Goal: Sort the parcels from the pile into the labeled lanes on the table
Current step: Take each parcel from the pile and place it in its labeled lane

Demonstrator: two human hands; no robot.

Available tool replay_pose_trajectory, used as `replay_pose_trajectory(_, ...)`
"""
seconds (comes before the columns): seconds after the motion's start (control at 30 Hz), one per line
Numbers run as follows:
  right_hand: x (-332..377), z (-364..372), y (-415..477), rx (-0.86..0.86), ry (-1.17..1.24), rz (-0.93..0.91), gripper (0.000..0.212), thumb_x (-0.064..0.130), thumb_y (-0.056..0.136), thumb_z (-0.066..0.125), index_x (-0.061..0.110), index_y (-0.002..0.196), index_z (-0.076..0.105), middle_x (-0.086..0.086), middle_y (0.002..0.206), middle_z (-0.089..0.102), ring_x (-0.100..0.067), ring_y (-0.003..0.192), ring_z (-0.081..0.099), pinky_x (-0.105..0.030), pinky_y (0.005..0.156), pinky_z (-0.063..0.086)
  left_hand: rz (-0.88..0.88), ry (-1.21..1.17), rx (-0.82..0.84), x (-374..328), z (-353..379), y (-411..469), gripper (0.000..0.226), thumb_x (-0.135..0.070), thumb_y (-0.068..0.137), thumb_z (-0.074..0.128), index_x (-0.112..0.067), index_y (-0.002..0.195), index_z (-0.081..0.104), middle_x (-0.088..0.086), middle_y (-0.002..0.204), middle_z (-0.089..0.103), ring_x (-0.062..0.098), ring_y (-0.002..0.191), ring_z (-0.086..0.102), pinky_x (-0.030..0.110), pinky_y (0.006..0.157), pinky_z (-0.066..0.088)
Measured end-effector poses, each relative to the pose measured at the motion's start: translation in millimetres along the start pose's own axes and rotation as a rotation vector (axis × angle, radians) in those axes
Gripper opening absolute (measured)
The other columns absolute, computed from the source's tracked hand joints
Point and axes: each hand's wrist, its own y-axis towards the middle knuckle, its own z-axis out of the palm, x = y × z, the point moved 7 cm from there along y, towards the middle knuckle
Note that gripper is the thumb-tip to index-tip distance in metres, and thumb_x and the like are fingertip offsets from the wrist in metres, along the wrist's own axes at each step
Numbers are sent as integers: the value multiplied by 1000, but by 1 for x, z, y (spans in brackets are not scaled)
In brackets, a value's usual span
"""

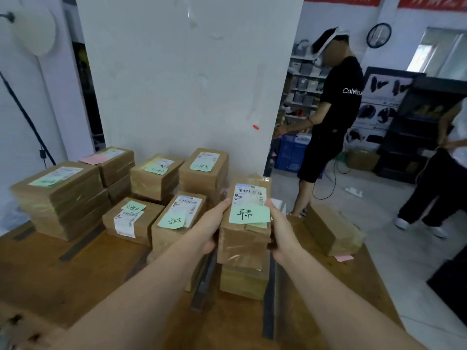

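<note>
The person's left hand (211,228) and right hand (280,233) clasp the parcel (243,243) by its 2 long sides, right of centre, over another box (243,281) on the table (75,274). The taped cardboard looks stiff, smooth and probably moderately heavy, so side grips suit it. Its green note (249,214) bears 2 handwritten Chinese characters. The barcode label (250,194) is too small to read.

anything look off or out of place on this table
The lone parcel at the table's right edge lies askew, turned at an angle to the dark lane strip rather than squared like the stacks, and a pink note sticks out beside it at the edge. The held parcel looks intact; nothing is spilled.
</note>
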Motion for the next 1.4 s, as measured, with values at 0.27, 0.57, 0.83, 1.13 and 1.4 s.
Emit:
replay_pose_trajectory(0.27, -25, -39, 24, -47, -36, 127, 43, 54, 104, 36, 26, 111, 68, -7, 107, 76, -25, 103, 69, -34, 75, 51, -119, 65, -80, 39, 19, 44, 36, -40, 101, 45, -12, 102, 68, 7, 82, 76, 23, 80, 72, 35, 67, 54)
replay_pose_trajectory(0.57, -40, -37, 55, 11, -244, 196, 41, 15, 105, 36, 23, 143, 48, -5, 122, 69, -13, 90, 66, -26, 62, 48, -138, 227, -102, 51, 19, 83, 34, -35, 102, 43, -12, 99, 67, 9, 87, 76, 25, 86, 72, 41, 89, 55)
replay_pose_trajectory(0.83, -43, -32, 74, -1, -353, 145, 43, 13, 104, 44, 20, 146, 46, -4, 133, 66, -18, 112, 67, -33, 87, 58, -59, 411, -126, 43, 10, 118, 31, -28, 103, 42, -14, 129, 52, 5, 97, 72, 20, 82, 72, 34, 70, 59)
replay_pose_trajectory(1.13, 3, -87, 83, -154, -556, -26, 58, 40, 101, 55, 19, 152, 38, -1, 154, 44, -22, 141, 43, -35, 108, 37, 461, 1282, -272, -6, 62, 135, 47, -29, 100, 45, -17, 144, 36, 6, 152, 34, 25, 144, 24, 41, 116, 23)
replay_pose_trajectory(1.4, 38, -220, 112, -309, -861, -36, 64, 43, 97, 60, 16, 151, 39, -7, 154, 44, -30, 136, 48, -43, 106, 46, 580, 1449, -81, 20, 198, 157, 58, -34, 95, 53, -9, 145, 36, 10, 152, 33, 26, 144, 22, 36, 117, 20)
